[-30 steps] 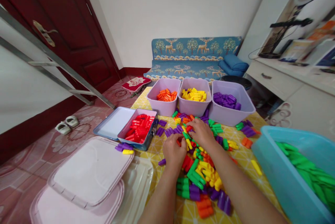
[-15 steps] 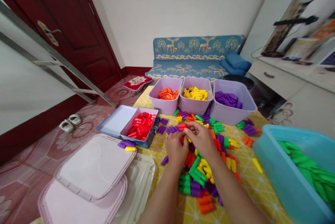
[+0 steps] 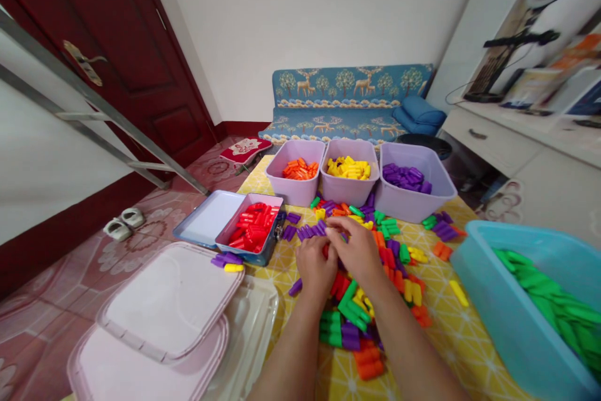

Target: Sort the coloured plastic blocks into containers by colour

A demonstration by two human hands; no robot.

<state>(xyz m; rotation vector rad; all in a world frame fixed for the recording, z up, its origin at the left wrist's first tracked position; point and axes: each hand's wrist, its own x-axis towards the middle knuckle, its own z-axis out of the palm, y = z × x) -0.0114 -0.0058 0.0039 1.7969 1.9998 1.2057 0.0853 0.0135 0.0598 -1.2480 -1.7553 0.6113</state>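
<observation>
My left hand and my right hand sit close together, low over a loose spread of plastic tube-shaped building pieces in many colours. The pieces lie on a yellow patterned tablecloth. Purple pieces lie just beyond my right fingertips, and a bit of red shows beside my left fingers. My curled fingers hide whatever lies between them, so I cannot tell if either hand holds a piece.
Along the far edge stand lilac bins of orange, yellow and purple pieces. A tin box holds red pieces at left, a blue tub holds green ones at right, and pale lids lie at lower left.
My hands have drawn closer together over the pile, and my right fingers have curled further in. The red piece near them in the earlier view no longer shows. The view has shifted slightly.
</observation>
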